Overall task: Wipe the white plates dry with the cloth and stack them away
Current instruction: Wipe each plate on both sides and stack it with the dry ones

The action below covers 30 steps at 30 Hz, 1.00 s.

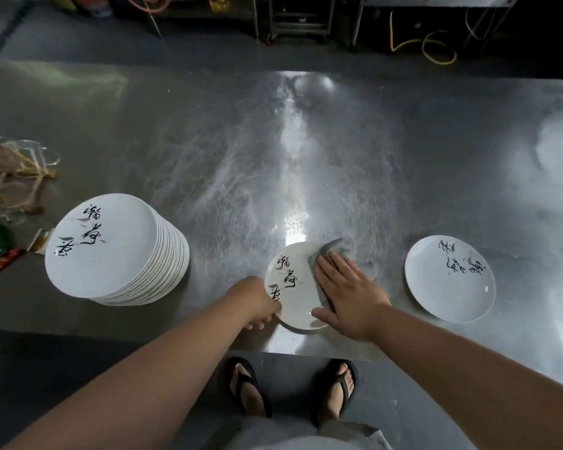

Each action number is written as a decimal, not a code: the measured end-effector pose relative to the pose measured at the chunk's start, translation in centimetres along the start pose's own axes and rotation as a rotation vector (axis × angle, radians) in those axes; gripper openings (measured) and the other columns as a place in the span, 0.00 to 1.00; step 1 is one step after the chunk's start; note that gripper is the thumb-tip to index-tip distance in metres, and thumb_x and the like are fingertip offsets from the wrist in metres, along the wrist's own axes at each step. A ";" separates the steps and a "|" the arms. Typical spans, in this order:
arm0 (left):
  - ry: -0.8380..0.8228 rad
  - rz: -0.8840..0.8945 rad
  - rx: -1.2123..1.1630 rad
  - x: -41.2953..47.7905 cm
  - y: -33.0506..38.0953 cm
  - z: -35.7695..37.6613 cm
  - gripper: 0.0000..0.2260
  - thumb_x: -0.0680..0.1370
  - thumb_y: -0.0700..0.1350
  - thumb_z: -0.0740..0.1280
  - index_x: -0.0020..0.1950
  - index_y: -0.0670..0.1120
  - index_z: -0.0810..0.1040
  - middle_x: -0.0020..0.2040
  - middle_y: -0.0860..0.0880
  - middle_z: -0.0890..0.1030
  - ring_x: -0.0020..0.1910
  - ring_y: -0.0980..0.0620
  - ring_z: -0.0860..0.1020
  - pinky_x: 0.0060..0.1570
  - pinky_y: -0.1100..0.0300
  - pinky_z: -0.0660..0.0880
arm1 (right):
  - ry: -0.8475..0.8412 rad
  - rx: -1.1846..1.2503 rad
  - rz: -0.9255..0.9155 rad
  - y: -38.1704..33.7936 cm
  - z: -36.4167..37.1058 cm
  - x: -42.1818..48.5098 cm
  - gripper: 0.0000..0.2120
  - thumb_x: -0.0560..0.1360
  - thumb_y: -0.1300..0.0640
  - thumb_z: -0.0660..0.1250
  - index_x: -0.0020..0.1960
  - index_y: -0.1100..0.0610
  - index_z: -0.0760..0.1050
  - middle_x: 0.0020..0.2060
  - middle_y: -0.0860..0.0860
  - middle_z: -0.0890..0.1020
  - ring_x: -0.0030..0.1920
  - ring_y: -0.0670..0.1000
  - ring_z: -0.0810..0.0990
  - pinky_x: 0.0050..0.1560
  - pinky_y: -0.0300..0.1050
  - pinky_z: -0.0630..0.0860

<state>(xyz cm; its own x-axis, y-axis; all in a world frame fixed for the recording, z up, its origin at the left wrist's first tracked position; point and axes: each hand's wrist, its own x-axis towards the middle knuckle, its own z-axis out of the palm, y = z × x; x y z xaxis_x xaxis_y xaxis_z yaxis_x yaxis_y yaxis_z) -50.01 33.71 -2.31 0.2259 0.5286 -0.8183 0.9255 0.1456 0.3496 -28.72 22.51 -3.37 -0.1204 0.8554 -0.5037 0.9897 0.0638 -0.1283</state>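
Note:
A white plate with black calligraphy (pixel 294 297) lies near the front edge of the steel table (pixel 241 157). My left hand (pixel 257 302) grips its left rim. My right hand (pixel 350 293) lies flat with straight fingers on a grey cloth (pixel 333 248), pressing it onto the plate's right side. A tall stack of the same plates (pixel 111 251) stands to the left. To the right, a single plate (pixel 449 277) rests on the table.
Tangled straw-coloured twine (pixel 10 177) and small packets (pixel 4 259) lie at the table's left end. Past the far edge are equipment legs and a yellow hose (pixel 426 50). My sandalled feet (pixel 293 388) stand on the floor below the front edge.

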 end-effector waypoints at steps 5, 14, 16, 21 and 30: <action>0.409 0.052 0.226 1.9 1.6 -2.2 0.18 0.80 0.61 0.65 0.60 0.48 0.74 0.53 0.47 0.83 0.51 0.43 0.82 0.45 0.53 0.75 | -0.030 -0.224 -0.214 1.1 -2.5 4.1 0.47 0.78 0.23 0.39 0.84 0.53 0.31 0.83 0.50 0.35 0.82 0.55 0.32 0.82 0.57 0.34; 0.304 0.054 -0.075 3.0 1.1 -0.4 0.04 0.83 0.45 0.64 0.49 0.47 0.74 0.41 0.44 0.86 0.30 0.47 0.85 0.28 0.55 0.81 | 0.015 -0.105 0.026 -0.9 -1.9 4.4 0.45 0.79 0.26 0.38 0.83 0.54 0.29 0.83 0.51 0.33 0.82 0.52 0.30 0.81 0.55 0.32; 0.348 0.018 -0.123 3.0 1.0 0.0 0.04 0.81 0.45 0.63 0.47 0.47 0.73 0.43 0.44 0.84 0.32 0.45 0.85 0.31 0.52 0.83 | 0.019 -0.027 0.134 -0.9 -0.6 1.7 0.46 0.79 0.25 0.37 0.82 0.56 0.29 0.82 0.51 0.31 0.81 0.52 0.29 0.82 0.55 0.34; 0.318 0.060 -0.008 3.1 0.8 0.0 0.07 0.81 0.49 0.64 0.54 0.48 0.77 0.49 0.48 0.83 0.46 0.46 0.83 0.50 0.50 0.82 | -0.080 0.038 0.287 -1.9 -0.1 -1.5 0.49 0.78 0.24 0.39 0.80 0.58 0.25 0.79 0.53 0.26 0.80 0.56 0.25 0.82 0.56 0.34; 0.366 0.050 -0.057 3.3 0.3 0.9 0.09 0.81 0.49 0.65 0.55 0.46 0.79 0.50 0.48 0.83 0.44 0.47 0.82 0.41 0.56 0.78 | -0.050 -0.004 0.163 -0.8 -1.1 3.1 0.47 0.79 0.25 0.39 0.80 0.57 0.26 0.81 0.53 0.29 0.79 0.54 0.24 0.81 0.55 0.30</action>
<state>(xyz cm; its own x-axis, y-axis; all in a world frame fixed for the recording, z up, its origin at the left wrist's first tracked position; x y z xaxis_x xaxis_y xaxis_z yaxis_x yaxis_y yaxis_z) -48.69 34.73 -5.30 0.1369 0.7986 -0.5860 0.8953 0.1534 0.4182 -29.82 25.64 -3.86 0.0385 0.8279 -0.5595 0.9967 -0.0721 -0.0380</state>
